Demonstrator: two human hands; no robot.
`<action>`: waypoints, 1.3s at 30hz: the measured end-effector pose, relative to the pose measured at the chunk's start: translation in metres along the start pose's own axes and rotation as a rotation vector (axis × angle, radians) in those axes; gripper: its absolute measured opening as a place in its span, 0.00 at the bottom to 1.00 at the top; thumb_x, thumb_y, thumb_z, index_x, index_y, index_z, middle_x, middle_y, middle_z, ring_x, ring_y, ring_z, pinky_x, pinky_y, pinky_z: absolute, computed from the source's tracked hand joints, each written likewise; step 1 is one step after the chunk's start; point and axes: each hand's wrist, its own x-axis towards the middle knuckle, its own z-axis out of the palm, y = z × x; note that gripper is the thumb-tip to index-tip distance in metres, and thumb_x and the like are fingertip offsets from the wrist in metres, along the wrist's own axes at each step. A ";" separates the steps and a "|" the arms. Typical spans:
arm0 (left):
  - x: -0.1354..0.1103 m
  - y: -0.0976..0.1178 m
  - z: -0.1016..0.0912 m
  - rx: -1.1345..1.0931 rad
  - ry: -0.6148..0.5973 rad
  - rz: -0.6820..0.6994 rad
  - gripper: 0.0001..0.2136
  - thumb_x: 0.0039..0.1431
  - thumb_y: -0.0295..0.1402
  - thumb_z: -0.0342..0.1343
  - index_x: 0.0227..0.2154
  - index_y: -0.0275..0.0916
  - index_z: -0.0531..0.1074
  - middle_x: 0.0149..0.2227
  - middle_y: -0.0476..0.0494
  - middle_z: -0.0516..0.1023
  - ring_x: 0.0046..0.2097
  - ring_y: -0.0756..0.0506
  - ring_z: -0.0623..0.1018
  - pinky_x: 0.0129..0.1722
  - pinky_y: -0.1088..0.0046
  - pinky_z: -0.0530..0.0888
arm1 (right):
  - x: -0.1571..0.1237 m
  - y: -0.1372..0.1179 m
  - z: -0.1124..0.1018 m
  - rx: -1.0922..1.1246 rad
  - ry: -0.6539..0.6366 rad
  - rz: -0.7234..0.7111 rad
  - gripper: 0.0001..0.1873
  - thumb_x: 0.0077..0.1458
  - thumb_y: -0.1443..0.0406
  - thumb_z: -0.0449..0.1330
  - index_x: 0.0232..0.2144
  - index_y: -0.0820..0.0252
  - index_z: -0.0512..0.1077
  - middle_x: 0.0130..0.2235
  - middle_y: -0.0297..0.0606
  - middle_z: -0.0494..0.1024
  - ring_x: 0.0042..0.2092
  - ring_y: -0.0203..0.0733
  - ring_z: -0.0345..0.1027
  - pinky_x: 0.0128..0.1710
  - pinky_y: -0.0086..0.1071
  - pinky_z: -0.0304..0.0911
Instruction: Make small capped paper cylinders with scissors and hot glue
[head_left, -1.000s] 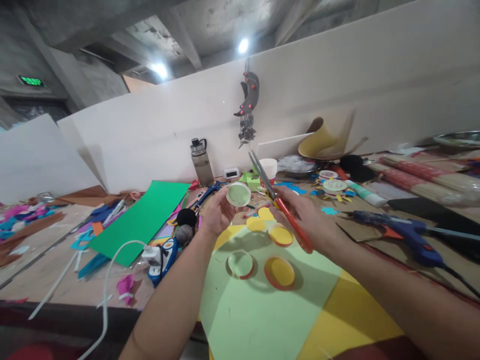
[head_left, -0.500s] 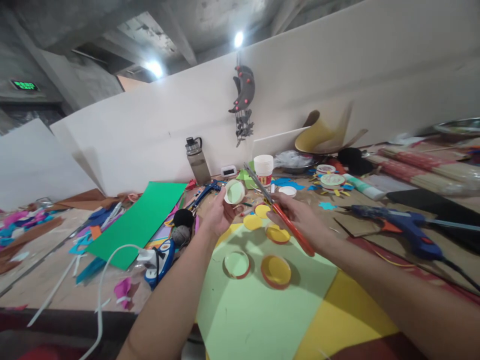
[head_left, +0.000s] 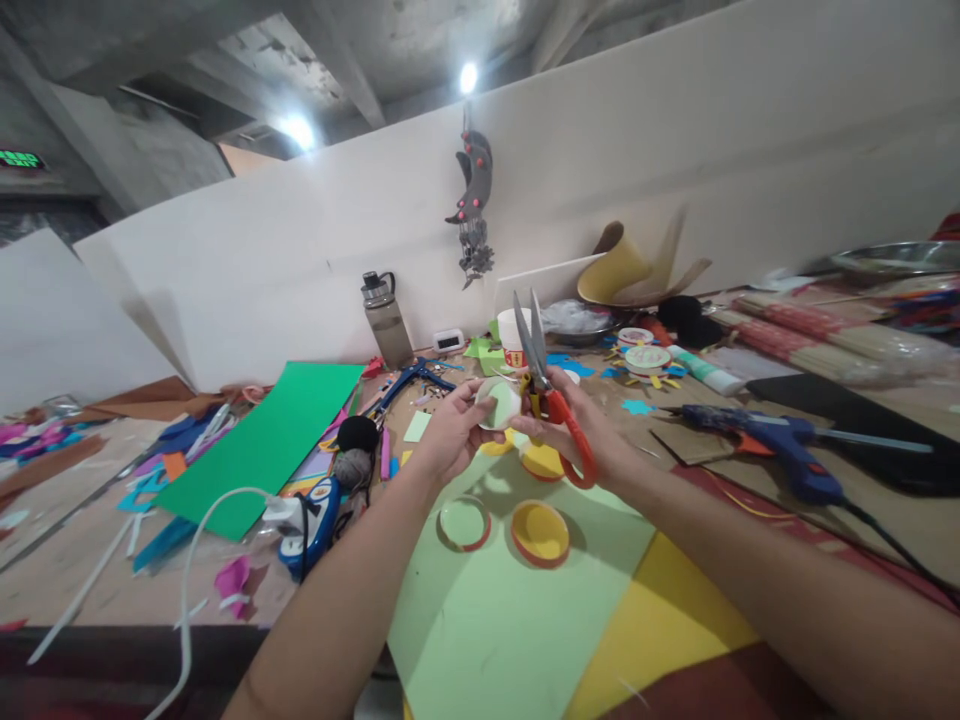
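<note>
My left hand [head_left: 448, 437] is closed round a small white round cup piece with a pale green disc [head_left: 499, 403] in it, held above the table. My right hand [head_left: 581, 432] grips red-handled scissors [head_left: 546, 385], blades pointing up and slightly apart, and its fingertips touch the cup piece too. Below my hands, on a light green sheet [head_left: 495, 610], lie a red ring with a green disc [head_left: 464, 522] and a red ring with a yellow disc [head_left: 539, 533]. More yellow discs sit just under my right hand.
A yellow sheet [head_left: 667, 630] lies under the green one. A blue glue gun [head_left: 772, 445] rests at the right, a dark green sheet [head_left: 270, 440], a white cable [head_left: 196, 560] and scraps at the left. A water bottle [head_left: 384, 320] and a paper cup [head_left: 512, 338] stand by the white wall.
My hands have come together: the scissors swung from a slant to upright and moved left to the cup piece, which my left hand lowered slightly toward them.
</note>
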 end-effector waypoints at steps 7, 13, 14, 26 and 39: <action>0.000 -0.002 -0.001 -0.076 -0.063 -0.079 0.17 0.48 0.32 0.68 0.41 0.33 0.75 0.34 0.43 0.78 0.26 0.53 0.75 0.21 0.82 0.74 | -0.002 -0.007 0.002 0.023 -0.053 -0.002 0.29 0.43 0.52 0.69 0.45 0.53 0.64 0.41 0.37 0.75 0.37 0.39 0.70 0.40 0.34 0.70; -0.002 -0.001 0.000 -0.044 -0.068 -0.083 0.17 0.48 0.33 0.69 0.41 0.34 0.75 0.33 0.44 0.78 0.26 0.54 0.75 0.22 0.82 0.74 | -0.001 0.001 0.002 0.079 -0.032 0.008 0.26 0.44 0.51 0.69 0.43 0.51 0.66 0.33 0.31 0.72 0.32 0.37 0.66 0.33 0.32 0.68; -0.001 -0.001 0.000 -0.040 -0.066 -0.085 0.18 0.47 0.33 0.69 0.41 0.34 0.75 0.33 0.44 0.78 0.26 0.54 0.75 0.22 0.82 0.74 | -0.001 0.002 0.001 0.087 -0.026 0.014 0.26 0.44 0.52 0.69 0.43 0.51 0.67 0.32 0.31 0.71 0.31 0.36 0.65 0.32 0.31 0.67; 0.000 -0.004 -0.005 -0.089 -0.085 -0.111 0.19 0.46 0.32 0.70 0.42 0.34 0.75 0.33 0.43 0.78 0.26 0.53 0.74 0.20 0.82 0.72 | -0.003 -0.006 0.001 0.004 -0.059 0.038 0.27 0.45 0.47 0.65 0.44 0.50 0.65 0.30 0.30 0.68 0.28 0.37 0.61 0.29 0.32 0.62; 0.003 -0.005 -0.008 -0.038 0.031 -0.089 0.15 0.46 0.29 0.69 0.37 0.35 0.74 0.33 0.46 0.77 0.28 0.52 0.77 0.22 0.79 0.77 | 0.002 0.010 -0.008 -0.204 0.091 0.026 0.25 0.46 0.55 0.65 0.46 0.53 0.66 0.36 0.36 0.75 0.37 0.43 0.69 0.39 0.37 0.67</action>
